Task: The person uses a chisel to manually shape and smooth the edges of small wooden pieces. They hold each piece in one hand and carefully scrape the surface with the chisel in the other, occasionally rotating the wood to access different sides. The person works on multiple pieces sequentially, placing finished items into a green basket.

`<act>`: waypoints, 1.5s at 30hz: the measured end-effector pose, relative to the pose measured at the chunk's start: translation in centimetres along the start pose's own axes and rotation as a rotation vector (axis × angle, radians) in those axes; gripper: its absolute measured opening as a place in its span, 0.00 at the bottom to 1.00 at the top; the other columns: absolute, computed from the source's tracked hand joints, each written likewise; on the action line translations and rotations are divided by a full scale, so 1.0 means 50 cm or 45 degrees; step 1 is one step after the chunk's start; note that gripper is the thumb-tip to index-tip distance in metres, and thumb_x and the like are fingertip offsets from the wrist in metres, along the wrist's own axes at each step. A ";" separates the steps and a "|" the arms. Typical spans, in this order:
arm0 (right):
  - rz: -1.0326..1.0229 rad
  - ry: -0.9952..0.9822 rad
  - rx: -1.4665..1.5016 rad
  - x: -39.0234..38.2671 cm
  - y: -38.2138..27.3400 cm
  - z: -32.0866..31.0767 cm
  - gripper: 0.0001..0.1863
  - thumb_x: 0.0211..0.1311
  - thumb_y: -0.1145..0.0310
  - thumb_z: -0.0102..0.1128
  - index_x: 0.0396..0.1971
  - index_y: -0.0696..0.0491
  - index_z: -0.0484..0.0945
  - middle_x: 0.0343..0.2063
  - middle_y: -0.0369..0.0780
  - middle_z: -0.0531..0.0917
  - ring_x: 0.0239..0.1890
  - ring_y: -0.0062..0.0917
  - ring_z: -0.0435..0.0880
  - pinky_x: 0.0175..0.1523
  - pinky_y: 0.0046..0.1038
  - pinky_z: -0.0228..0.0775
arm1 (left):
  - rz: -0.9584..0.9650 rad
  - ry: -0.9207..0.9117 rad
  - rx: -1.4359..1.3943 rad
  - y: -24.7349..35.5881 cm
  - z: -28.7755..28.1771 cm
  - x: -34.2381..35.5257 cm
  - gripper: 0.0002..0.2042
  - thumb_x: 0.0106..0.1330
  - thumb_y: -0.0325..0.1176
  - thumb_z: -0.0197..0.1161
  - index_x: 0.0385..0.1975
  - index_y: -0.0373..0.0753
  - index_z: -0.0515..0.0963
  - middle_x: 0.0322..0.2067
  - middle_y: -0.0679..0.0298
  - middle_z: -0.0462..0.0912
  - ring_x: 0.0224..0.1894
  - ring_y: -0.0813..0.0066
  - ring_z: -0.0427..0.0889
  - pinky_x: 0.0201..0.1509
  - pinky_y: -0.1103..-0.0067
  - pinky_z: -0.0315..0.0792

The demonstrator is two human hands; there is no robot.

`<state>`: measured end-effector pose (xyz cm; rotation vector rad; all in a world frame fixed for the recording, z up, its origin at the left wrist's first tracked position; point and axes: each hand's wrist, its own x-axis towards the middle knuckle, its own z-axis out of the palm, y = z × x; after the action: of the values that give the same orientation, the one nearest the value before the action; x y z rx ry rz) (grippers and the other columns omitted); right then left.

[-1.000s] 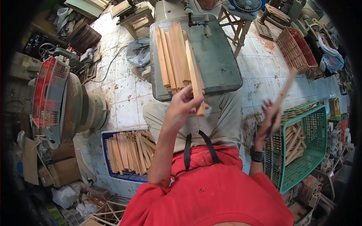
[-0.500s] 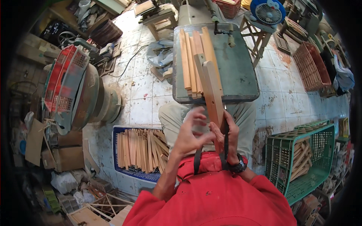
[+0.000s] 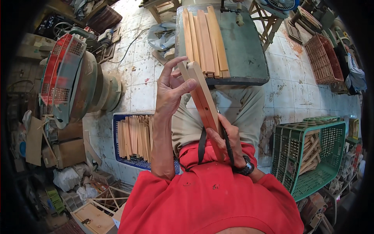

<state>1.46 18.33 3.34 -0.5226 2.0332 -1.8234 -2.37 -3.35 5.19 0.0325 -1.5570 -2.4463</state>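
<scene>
Two wooden slats [image 3: 203, 102] are held side by side, tilted, in front of my body. One has a rounded end, and a dark hole shows on its face. My left hand [image 3: 171, 84] is closed around their upper end, the thumb on the near face and fingers behind. Lower down, my right hand [image 3: 226, 137] grips the same slats, with the thumb across them; a dark watch sits on that wrist. Just beyond, several loose wooden strips [image 3: 202, 39] lie lengthwise on the green-topped table [image 3: 247, 58].
A blue crate [image 3: 115, 136] of upright wooden strips stands on the left. On the right, a green crate [image 3: 286, 156] lies on its side with wood pieces inside. A round-bodied machine [image 3: 87, 82] with a red basket [image 3: 58, 68] is at left; a blue fan [image 3: 281, 3] stands far right.
My left hand has moved up from near the slats' lower part and taken hold of their upper end. The slats now lean further left. The view has shifted, bringing the table higher.
</scene>
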 end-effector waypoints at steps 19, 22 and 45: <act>-0.124 0.115 -0.077 -0.027 0.019 0.028 0.24 0.60 0.68 0.65 0.55 0.60 0.72 0.25 0.45 0.82 0.21 0.32 0.81 0.29 0.29 0.71 | 0.042 -0.128 -0.172 0.001 0.004 -0.014 0.25 0.57 0.19 0.70 0.56 0.37 0.72 0.45 0.58 0.81 0.48 0.73 0.82 0.53 0.76 0.77; -0.221 0.137 -0.161 -0.032 0.023 0.028 0.26 0.59 0.68 0.67 0.55 0.60 0.71 0.25 0.45 0.82 0.21 0.32 0.81 0.29 0.29 0.71 | 0.049 -0.196 -0.344 -0.004 -0.003 -0.015 0.26 0.56 0.17 0.69 0.56 0.37 0.71 0.46 0.57 0.82 0.47 0.72 0.82 0.51 0.77 0.78; 0.267 -0.458 0.743 -0.020 -0.009 0.003 0.30 0.66 0.68 0.61 0.65 0.60 0.64 0.45 0.45 0.83 0.37 0.21 0.82 0.44 0.24 0.75 | 0.237 -0.483 -0.583 -0.034 -0.038 -0.009 0.28 0.55 0.31 0.74 0.55 0.46 0.69 0.40 0.50 0.78 0.45 0.61 0.79 0.42 0.70 0.77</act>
<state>2.41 18.63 3.79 -0.4058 1.1985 -1.9070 -1.98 -4.24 2.81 -0.6572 -1.0147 -2.6933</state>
